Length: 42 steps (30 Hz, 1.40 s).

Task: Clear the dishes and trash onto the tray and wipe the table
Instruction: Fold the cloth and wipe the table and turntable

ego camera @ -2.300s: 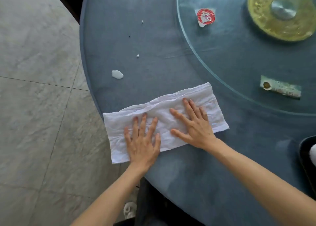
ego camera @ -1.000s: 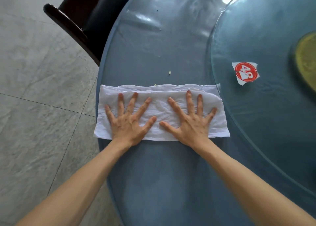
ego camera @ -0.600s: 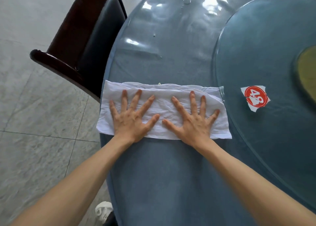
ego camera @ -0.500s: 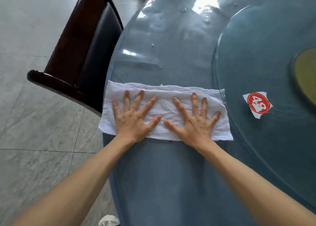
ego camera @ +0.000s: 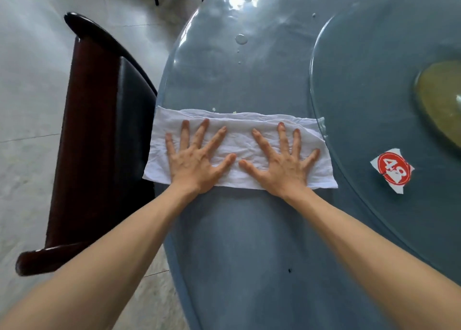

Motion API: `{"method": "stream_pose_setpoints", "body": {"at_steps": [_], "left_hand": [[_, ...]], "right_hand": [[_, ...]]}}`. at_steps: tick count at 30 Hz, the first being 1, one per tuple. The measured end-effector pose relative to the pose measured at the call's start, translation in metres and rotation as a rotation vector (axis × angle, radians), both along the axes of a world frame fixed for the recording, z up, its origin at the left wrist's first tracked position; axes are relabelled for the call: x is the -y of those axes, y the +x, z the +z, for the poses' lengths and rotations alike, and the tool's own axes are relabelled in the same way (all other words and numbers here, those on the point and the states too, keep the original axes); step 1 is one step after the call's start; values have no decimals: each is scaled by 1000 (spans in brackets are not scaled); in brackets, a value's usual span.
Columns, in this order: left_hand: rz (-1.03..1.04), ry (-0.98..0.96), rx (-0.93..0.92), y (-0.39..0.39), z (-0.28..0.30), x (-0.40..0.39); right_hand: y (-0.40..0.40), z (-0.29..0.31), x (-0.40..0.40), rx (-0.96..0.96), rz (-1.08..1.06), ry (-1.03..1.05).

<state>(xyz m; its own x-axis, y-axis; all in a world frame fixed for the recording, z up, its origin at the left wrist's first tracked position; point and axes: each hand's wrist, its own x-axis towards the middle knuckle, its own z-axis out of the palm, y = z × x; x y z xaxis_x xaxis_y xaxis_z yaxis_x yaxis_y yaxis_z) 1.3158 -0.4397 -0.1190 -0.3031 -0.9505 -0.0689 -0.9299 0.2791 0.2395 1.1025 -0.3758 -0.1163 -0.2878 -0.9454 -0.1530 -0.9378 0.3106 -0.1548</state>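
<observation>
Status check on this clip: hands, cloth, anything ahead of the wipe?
Left hand and right hand flat, pressing white cloth on table. Crumbs and droplets ahead. Chair close beside table edge.

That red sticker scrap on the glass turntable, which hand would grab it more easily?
The right hand, probably. It presses the white cloth at the end beside the turntable, nearer the red sticker scrap; the left hand lies toward the chair.

Two bare forearms, no sleeves in view; left hand (ego camera: 197,162) and right hand (ego camera: 284,166) bare, without gloves; short plain nails; slim fingers.
</observation>
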Motion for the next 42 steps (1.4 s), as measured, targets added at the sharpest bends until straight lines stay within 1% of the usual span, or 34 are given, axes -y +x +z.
{"method": "stream_pose_setpoints", "body": {"at_steps": [7,14,23,29,42], "left_hand": [[-79,17,23,-1,0,87],[-159,26,20,-6,0,149],[-309,20,-41,-15,-2,251],[-430,14,-72,-32,-4,323],[-577,-13,-72,-82,-8,418]], "right_hand": [[3,-3,73,-7,-67,-18],[1,3,122,-1,-134,27],[9,7,193,3,-295,64],[8,6,244,7,-424,46],[-21,3,315,16,-567,24]]}}
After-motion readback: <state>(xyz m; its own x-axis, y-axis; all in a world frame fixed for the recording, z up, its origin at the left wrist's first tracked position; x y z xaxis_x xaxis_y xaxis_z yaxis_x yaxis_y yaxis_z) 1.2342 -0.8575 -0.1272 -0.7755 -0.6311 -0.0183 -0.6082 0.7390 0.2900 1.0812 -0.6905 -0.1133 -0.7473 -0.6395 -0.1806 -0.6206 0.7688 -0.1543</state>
